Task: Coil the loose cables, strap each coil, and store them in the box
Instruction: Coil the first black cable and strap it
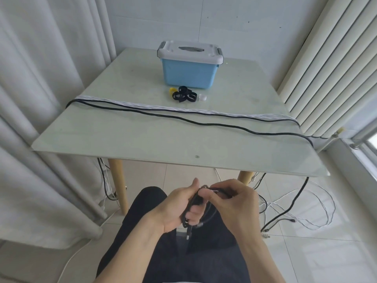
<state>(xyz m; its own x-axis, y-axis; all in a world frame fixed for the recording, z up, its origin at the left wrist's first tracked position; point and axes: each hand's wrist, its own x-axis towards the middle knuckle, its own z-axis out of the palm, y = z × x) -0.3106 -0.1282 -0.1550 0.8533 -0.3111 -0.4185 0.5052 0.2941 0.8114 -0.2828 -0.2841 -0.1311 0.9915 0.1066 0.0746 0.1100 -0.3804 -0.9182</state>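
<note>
A seated person works a small coil of black cable (201, 211) over the lap, below the near edge of a glass-topped table (142, 139). The left hand (179, 209) has its fingers curled through the loops and holds the bundle, a plug end dangling beneath it; the right hand (230, 201) pinches the top of the coil with thumb and fingertips, where a thin pale strand shows. Whether that strand is a tie or part of a cable cannot be told.

Across the middle of the table, running from the left edge to the right edge, lie a long black cable (183, 119) and a white braided cable (163, 107), both still loose and hanging over the sides to the tiled floor, where more slack gathers near the right-hand table leg. Toward the far edge stands a blue storage box (188, 75), its grey lid (188, 51) apparently latched. Just in front of it sits a cluster of black hook-and-loop straps (183, 94), with a yellow strap (172, 91) at its left and a small clear cap (202, 97) at its right.

The work appears to be at the coiling of the first cable, nearing the strapping step. The next move likely calls for keeping the loops pinned in one hand while the other reaches forward for a strap; the box must be opened before anything is stored.
</note>
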